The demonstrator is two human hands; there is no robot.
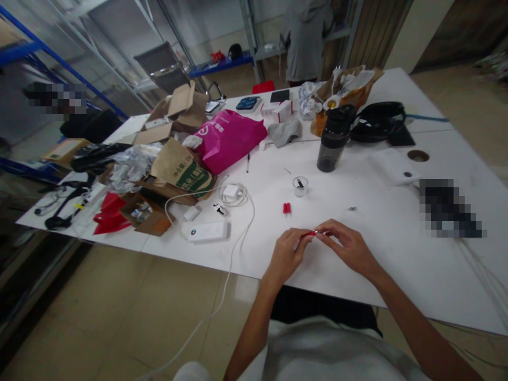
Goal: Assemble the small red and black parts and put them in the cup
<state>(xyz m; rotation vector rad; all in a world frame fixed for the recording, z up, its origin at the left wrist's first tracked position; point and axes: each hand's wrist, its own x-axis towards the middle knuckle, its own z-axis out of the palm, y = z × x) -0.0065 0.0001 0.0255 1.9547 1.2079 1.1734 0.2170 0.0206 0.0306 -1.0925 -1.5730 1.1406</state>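
My left hand (pixel 289 251) pinches a small red piece (pixel 307 234), slim and plug-like, just above the table near its front edge. Thumb and fingertips of my right hand (pixel 344 244) close on a shiny metal tip (pixel 315 233) at its right end, so both hands meet there. Beyond them, similar red pieces (pixel 287 208) with thin metal pins lie side by side. A small clear cup (pixel 300 187) with dark bits in it stands farther back. Tiny metal parts (pixel 352 209) rest on the table to the right.
A dark bottle (pixel 330 143) stands behind the cup. To the left lie a white power bank (pixel 208 232), a white charger (pixel 234 193) and a long cable hanging over the edge. Boxes and a pink bag (pixel 230 138) crowd the back left; a person (pixel 305 45) stands beyond the table.
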